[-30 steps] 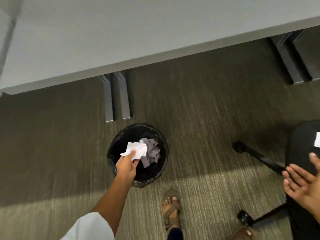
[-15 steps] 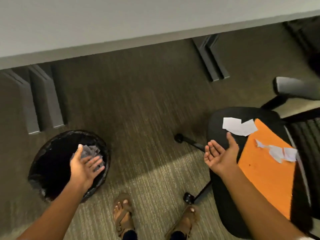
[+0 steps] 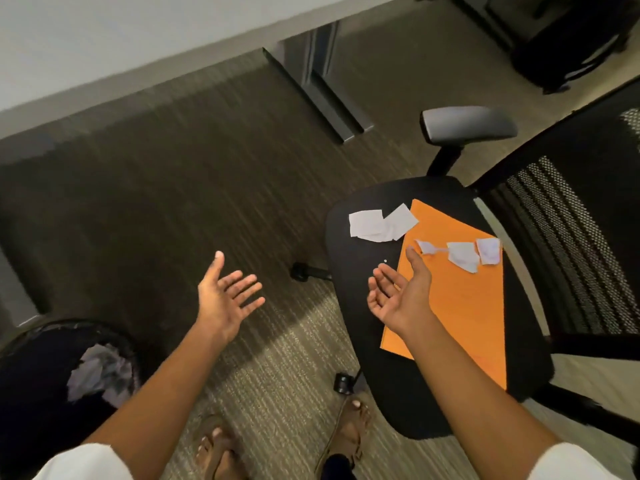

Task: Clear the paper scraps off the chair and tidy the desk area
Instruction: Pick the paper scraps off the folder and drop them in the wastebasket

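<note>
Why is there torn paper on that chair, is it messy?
Yes. White paper scraps lie on the black chair seat, and more scraps sit on the orange folder. They look like rubbish, like the paper in the bin.

One chair (image 3: 367,306), one orange folder (image 3: 460,306), one bin (image 3: 20,393) — two empty hands.

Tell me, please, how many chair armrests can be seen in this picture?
1. The grey armrest stands at the far side of the black seat. The other side of the chair lies partly outside the picture, so a second armrest may be hidden.
</note>
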The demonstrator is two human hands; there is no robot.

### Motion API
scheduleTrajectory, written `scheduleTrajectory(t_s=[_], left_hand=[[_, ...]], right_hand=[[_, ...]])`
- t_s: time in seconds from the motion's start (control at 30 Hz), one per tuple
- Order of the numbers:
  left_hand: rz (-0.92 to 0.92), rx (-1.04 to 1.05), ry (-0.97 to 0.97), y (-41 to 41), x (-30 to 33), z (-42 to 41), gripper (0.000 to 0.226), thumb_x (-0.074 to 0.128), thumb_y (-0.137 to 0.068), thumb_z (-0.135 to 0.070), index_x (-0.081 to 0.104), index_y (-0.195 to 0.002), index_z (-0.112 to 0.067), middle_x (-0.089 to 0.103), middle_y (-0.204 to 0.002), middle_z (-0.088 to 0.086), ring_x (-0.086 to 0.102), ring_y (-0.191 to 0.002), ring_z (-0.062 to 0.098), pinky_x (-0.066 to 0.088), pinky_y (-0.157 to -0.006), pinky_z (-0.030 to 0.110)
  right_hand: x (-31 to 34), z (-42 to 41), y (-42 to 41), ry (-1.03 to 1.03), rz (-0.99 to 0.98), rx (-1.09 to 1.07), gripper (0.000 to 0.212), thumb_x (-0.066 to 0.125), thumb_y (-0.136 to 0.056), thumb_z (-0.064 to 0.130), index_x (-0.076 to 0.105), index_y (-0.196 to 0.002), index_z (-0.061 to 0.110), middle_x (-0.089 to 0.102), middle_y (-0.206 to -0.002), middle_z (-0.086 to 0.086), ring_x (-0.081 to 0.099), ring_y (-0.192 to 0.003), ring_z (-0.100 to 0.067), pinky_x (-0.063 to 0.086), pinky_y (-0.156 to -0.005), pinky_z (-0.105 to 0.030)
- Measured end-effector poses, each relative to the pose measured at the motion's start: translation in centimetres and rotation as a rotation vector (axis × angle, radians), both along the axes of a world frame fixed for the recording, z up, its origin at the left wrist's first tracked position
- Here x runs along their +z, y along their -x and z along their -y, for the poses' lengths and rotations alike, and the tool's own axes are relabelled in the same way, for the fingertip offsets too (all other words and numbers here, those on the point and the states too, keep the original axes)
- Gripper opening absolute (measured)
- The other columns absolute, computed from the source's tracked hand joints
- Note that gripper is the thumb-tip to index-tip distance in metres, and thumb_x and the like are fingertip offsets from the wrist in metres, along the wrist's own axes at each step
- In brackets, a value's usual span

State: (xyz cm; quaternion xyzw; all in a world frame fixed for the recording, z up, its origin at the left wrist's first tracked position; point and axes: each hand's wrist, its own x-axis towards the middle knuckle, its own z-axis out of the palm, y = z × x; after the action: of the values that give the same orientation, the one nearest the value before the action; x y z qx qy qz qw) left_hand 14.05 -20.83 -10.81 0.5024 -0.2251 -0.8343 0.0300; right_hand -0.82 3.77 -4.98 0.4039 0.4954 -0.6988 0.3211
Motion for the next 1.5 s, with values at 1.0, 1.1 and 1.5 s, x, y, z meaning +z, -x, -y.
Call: scheduleTrajectory(t_s=[1.0,1.1,1.5], left_hand=[[0.179,-1.135,1.467,23.4,0.8,-15.9,0.083,0.066,-0.088,0.001,0.02,-0.156,-0.014,0.028,-0.16,0.009,0.016,-0.149,0.028,0.025,-0.119,0.045],[0.271,-1.214,1.508,25.0,0.6,-15.7,0.09,0.07,-0.086,-0.002,0.016,-0.157,-0.016,0.036,-0.156,0.01,0.022,-0.147,0.029,0.032,-0.115,0.047],[0.287,-1.115,1.507,25.8,-0.2,-13.8,0.034,0.08,-0.076,-0.01,0.07,-0.109,-0.01,0.071,-0.097,0.007,0.066,-0.099,0.032,0.052,-0.09,0.038]], right_hand=[[-5.3,-21.7,17.3,-0.985,-0.492,0.58,0.036,0.072,-0.085,0.032,0.064,-0.119,0.026,0.05,-0.135,-0.009,0.055,-0.117,-0.028,0.05,-0.092,-0.037],[-5.9,-21.8,18.3,-1.043,-0.502,0.672,0.036,0.068,-0.089,0.034,0.064,-0.123,0.026,0.047,-0.136,-0.011,0.056,-0.115,-0.03,0.046,-0.087,-0.032],[-6.3,-22.3,19.0,-1.16,-0.556,0.754,0.013,0.07,-0.09,0.026,0.077,-0.098,0.018,0.072,-0.11,-0.007,0.066,-0.099,-0.027,0.047,-0.068,-0.028]])
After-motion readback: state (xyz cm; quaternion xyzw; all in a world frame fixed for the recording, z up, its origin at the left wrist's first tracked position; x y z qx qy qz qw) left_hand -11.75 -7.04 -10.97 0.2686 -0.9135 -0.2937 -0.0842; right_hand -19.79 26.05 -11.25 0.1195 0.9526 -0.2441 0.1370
